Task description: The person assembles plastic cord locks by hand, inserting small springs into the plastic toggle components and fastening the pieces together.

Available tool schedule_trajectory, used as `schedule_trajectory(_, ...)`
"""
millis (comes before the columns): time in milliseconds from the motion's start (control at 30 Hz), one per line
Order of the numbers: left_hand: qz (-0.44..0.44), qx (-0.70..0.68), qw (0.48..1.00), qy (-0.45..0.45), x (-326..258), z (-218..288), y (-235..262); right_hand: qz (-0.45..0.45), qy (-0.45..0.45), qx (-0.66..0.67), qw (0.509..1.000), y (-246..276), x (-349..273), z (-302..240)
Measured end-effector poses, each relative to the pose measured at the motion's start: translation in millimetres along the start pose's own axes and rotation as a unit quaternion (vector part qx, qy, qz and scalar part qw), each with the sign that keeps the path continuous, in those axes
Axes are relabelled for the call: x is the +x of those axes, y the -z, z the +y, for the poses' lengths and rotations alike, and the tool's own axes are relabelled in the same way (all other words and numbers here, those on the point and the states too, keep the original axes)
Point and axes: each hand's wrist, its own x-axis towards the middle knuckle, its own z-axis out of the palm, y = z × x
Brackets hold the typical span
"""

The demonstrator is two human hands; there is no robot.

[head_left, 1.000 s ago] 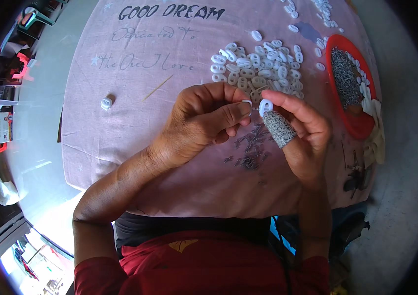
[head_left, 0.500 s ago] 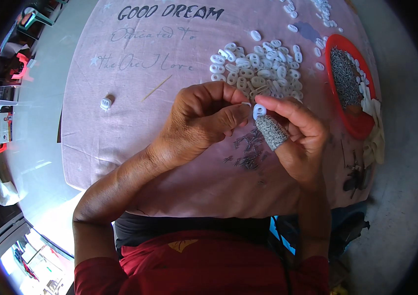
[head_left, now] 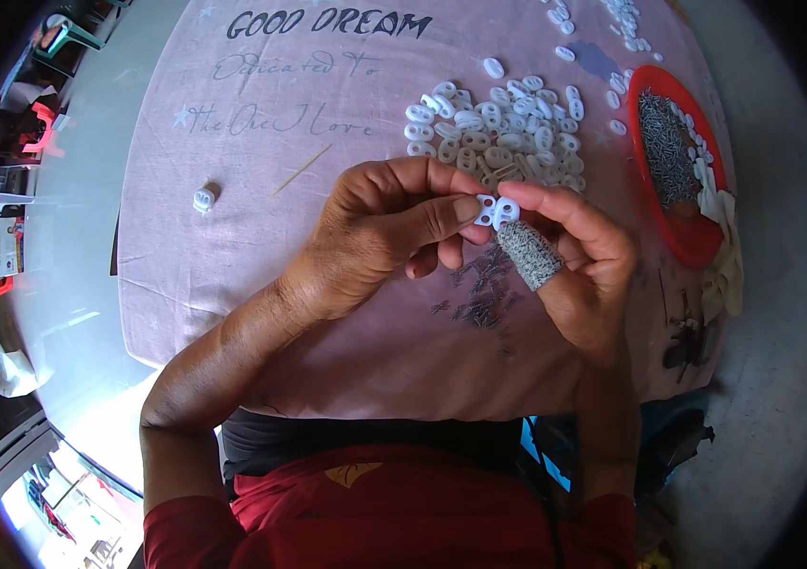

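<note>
Two small white plastic pieces [head_left: 496, 211] are pressed side by side between the fingertips of both hands, above a pink cloth [head_left: 232, 190]. My left hand [head_left: 380, 232] pinches the left piece with thumb and forefinger. My right hand [head_left: 579, 256] holds the right piece; its thumb wears a grey knitted fingertip cover [head_left: 528, 254]. Just beyond the hands lies a heap of the same white pieces [head_left: 493, 133]. Under the hands a scatter of small dark pins [head_left: 479, 294] rests on the cloth.
A red dish [head_left: 683, 237] with thin metal pins stands at the right, a pale glove [head_left: 724, 256] beside it. One joined white piece [head_left: 202, 198] and a thin wooden stick [head_left: 302, 170] lie at the left. More white pieces [head_left: 612, 19] lie at the far edge.
The right hand has brought its white piece against the one in the left hand; the two now sit side by side between the fingertips.
</note>
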Motion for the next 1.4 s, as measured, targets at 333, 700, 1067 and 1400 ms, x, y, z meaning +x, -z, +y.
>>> schedule_trajectory(333,0.013,-0.010,1.000,0.007,-0.5,-3.8,-4.6,-0.003,-0.018,0.052,0.998,-3.6,1.7,-1.7)
schedule_trajectory(700,0.031,-0.018,0.999,-0.008,-2.3,-8.6,-5.7,-0.014,0.001,0.036,0.999,-5.6,2.2,-0.3)
schedule_trajectory(1067,0.031,-0.042,0.998,0.037,-0.9,-1.5,-4.8,0.002,0.074,-0.091,0.993,-5.6,4.2,6.9)
schedule_trajectory(1400,0.012,0.010,1.000,0.015,-3.6,-2.2,-5.5,0.002,0.083,-0.231,0.969,-4.3,1.2,-7.4)
